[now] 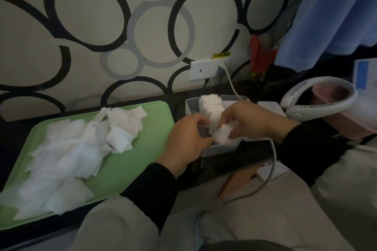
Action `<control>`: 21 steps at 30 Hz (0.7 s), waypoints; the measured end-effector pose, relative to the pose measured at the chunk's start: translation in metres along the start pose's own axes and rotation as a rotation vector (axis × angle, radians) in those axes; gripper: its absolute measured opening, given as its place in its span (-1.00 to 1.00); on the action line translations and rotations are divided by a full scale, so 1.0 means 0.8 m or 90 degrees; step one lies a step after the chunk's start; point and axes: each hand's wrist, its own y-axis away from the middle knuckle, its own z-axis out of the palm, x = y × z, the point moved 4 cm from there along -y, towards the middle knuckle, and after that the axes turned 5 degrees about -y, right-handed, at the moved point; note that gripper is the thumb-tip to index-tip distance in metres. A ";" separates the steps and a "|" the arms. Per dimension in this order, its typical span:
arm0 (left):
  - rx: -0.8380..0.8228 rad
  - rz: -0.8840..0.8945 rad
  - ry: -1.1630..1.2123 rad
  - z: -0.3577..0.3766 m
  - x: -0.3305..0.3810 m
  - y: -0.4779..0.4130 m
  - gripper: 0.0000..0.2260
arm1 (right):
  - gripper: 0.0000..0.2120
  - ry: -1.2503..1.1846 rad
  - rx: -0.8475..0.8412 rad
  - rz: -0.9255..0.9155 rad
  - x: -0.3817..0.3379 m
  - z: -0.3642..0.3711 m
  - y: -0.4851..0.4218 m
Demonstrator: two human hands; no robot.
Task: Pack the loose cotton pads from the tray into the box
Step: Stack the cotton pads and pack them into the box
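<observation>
While above box (220, 150), pad stack (213, 108) pinched between left fingers (201, 122), right fingers (227, 116).

Two bare hands in shot, the left hand (183, 140) and the right hand (251, 122). Each wrist comes out of a snug black sleeve. The left black sleeve (151, 185) is plain, smooth, dark fabric with a close cuff, and the right black sleeve (302, 149) matches it. Over each sits a looser layer. The left outer sleeve (114, 226) is pale grey-cream, soft and bulky, and the right outer sleeve (344, 171) has the same pale colour with gentle folds. Along the bottom edge lies a strip of darker grey fabric (244, 246), too dim to tell which garment.
</observation>
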 end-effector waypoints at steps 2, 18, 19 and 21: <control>-0.013 -0.009 0.021 0.001 -0.003 -0.004 -0.61 | -0.74 0.107 0.000 0.001 -0.004 0.004 -0.012; -0.019 0.012 0.046 -0.005 -0.005 0.002 -0.66 | -0.73 0.048 0.004 0.087 -0.002 -0.003 -0.012; -0.015 0.009 0.056 -0.009 -0.005 0.005 -0.69 | -0.75 0.037 0.008 0.093 -0.003 -0.006 -0.008; -0.005 0.000 0.072 -0.018 -0.006 0.009 -0.74 | -0.75 0.016 0.025 0.100 -0.004 -0.014 0.000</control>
